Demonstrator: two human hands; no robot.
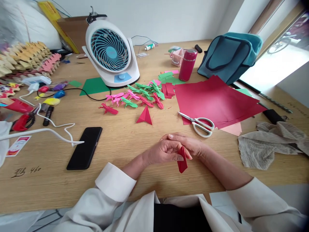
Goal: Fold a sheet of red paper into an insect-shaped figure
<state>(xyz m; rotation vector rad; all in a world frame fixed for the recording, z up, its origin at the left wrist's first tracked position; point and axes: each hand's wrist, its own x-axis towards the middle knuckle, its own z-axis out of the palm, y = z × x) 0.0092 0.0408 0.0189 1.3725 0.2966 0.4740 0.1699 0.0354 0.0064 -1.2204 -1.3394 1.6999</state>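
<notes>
Pinched between the thumb and fingers of my left hand [162,152] is a small folded red paper piece [182,164], held upright above the table near its front edge. My right hand [189,144] lies behind and against the left one, its visible fingers stretched out to the left; some of them are hidden. Beyond the hands, a red folded paper triangle [145,117] stands on the table. Behind it sits a cluster of pink, green and red folded paper figures [142,91]. White-handled scissors [202,125] lie partly open to the right, their blades over large red paper sheets [214,100].
A black phone [84,149] with a white cable across it lies on the left. At the back stand a white fan [111,53], a red bottle [187,65] and a teal bag [229,58]. A crumpled cloth [267,145] rests at right; red-handled scissors [21,122] lie far left.
</notes>
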